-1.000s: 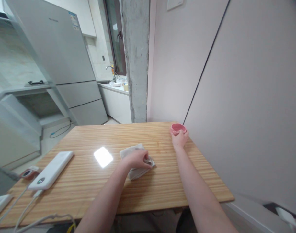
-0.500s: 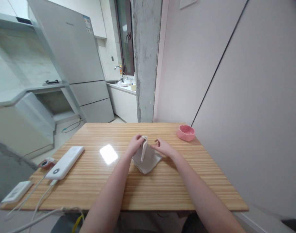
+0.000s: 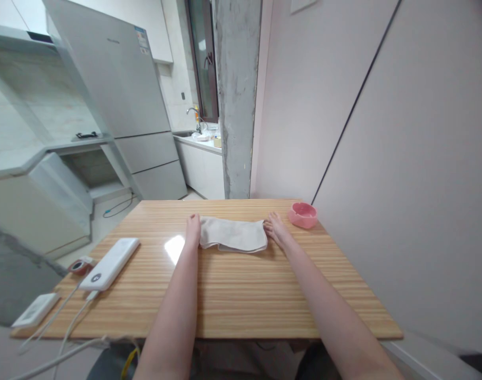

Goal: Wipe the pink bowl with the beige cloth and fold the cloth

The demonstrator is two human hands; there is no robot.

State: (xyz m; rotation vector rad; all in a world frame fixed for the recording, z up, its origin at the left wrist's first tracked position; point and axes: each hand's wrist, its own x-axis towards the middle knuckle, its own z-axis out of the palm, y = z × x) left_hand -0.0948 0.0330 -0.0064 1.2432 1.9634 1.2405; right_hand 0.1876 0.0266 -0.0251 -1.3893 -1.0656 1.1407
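A light beige cloth stretches sideways in a long strip over the middle of the wooden table, its lower edge uneven. My left hand is closed on the cloth's left end, with the fingers folded in. At the opposite end, my right hand grips the upper right corner between thumb and fingers; the other fingers are partly spread. Where the fingertips meet the fabric is partly hidden.
A pink ashtray-like bowl stands beyond my right hand near the wall. On the left lie a white power bank with a cable, a white box-shaped device and a small red-brown round object.
The cloth went from a bunched, drooping shape to a wide strip. My left hand moved left and my right hand moved right and took hold of its corner.
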